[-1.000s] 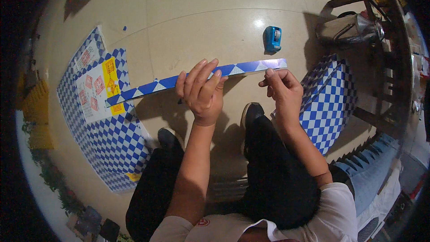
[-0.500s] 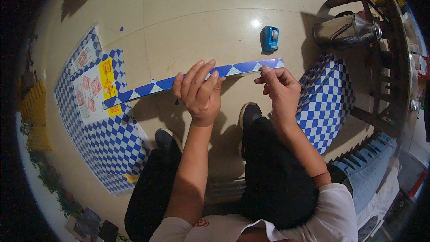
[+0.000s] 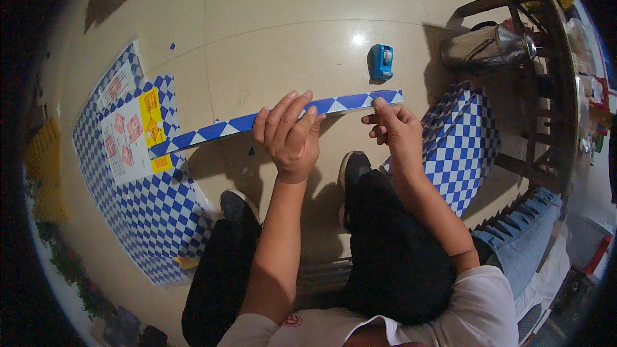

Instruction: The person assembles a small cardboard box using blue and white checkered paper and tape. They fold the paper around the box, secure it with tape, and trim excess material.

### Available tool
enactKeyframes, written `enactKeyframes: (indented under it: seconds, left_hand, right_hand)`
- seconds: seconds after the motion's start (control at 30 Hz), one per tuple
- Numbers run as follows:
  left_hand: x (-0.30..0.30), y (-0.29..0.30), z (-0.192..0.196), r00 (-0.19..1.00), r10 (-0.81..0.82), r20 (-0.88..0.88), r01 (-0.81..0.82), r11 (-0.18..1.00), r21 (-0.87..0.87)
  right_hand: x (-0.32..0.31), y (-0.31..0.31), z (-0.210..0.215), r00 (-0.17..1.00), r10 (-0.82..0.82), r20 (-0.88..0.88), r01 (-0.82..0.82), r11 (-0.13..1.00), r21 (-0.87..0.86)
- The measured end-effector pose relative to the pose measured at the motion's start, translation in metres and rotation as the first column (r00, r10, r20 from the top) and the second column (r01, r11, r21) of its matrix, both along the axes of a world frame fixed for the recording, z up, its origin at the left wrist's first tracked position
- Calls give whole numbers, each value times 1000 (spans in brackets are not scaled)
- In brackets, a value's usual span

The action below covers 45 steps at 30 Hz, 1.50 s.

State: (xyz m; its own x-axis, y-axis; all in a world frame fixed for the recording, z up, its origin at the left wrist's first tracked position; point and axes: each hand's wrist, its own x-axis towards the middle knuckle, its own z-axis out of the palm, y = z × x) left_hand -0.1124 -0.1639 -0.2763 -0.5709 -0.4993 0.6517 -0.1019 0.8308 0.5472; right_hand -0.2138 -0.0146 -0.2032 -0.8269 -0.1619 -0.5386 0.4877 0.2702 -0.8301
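A long, narrow strip of blue-and-white patterned paper (image 3: 222,128) runs across in front of me, its left end over the checkered sheets. My left hand (image 3: 289,138) grips it near the middle, fingers across the far side and the thumb partly hidden. Close to the strip's right end, my right hand (image 3: 395,125) pinches the near edge between thumb and curled fingers. Beyond that end, a blue tape dispenser (image 3: 381,64) with a roll of tape stands on the floor.
Blue-and-white checkered sheets (image 3: 138,218) with a white and yellow printed panel lie at left. More checkered paper (image 3: 459,160) is piled at right. A metal jug (image 3: 479,48) stands beside a wooden rack (image 3: 543,90). My dark shoes (image 3: 240,205) are below the strip.
The strip's right end looks narrower and slightly lower than before. Both hands keep their hold in nearly the same places. The whole view has shifted a little.
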Motion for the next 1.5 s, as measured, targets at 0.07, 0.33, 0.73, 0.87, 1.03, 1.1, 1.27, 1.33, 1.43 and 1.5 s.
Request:
enactKeyframes:
  seconds: [0.07, 0.33, 0.73, 0.87, 1.03, 1.1, 1.27, 1.33, 1.43, 1.5]
  left_hand:
    - [0, 0, 0, 1000, -9, -14, 9, 1000, 13]
    - [2, -2, 2, 1000, -29, 4, 29, 1000, 9]
    - [-2, -5, 8, 1000, -15, 26, 15, 1000, 2]
    - [-2, -2, 6, 999, -20, 36, 20, 1000, 5]
    - [1, -5, 7, 1000, -21, 15, 21, 1000, 9]
    - [5, -6, 4, 999, -4, 39, 3, 1000, 12]
    - [0, -3, 5, 997, -61, -47, 62, 998, 13]
    - [6, -5, 8, 996, -72, -51, 73, 997, 23]
    - [11, -6, 6, 997, -69, -18, 69, 998, 5]
    - [20, -14, -1, 999, -49, 13, 50, 997, -56]
  right_hand:
    - [3, 3, -6, 996, -19, -90, 16, 999, -36]
    - [13, 1, -26, 957, -57, -285, 8, 985, -172]
    - [-4, 7, -61, 914, 113, -390, -43, 982, 184]
    - [-4, 27, -76, 623, 186, -759, -9, 973, 231]
    - [-17, 30, -51, 5, 386, -923, 33, 922, 386]
    - [-15, 28, -33, -50, 613, -788, 34, 790, 612]
    - [-23, 24, -42, -15, 602, -798, -1, 798, 602]
    - [-25, 23, -35, -68, 653, -754, -1, 756, 655]
    - [-27, 22, -37, -80, 655, -751, -50, 750, 660]
    - [-28, 23, -38, -79, 633, -770, -82, 766, 638]
